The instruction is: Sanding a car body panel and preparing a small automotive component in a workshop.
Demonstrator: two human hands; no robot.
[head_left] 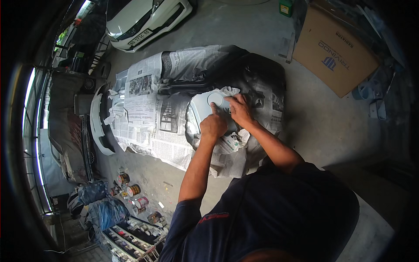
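A car body panel [198, 109] lies on the concrete floor, mostly wrapped in newspaper [144, 113], with a bare pale grey patch showing. A round disc-shaped part [216, 98] sits in that patch. My left hand [213, 124] is curled, its index finger pressing on the panel just below the disc. My right hand [239, 109] rests flat with fingertips on the paper edge beside the disc. Crumpled paper [233, 142] lies under both wrists.
A white bumper [98, 126] lies at the left of the papered panel. Several paint cans [133, 190] stand on the floor near blue bags [107, 209]. A flattened cardboard box [334, 48] lies at the upper right. A white car [139, 17] is parked at the top.
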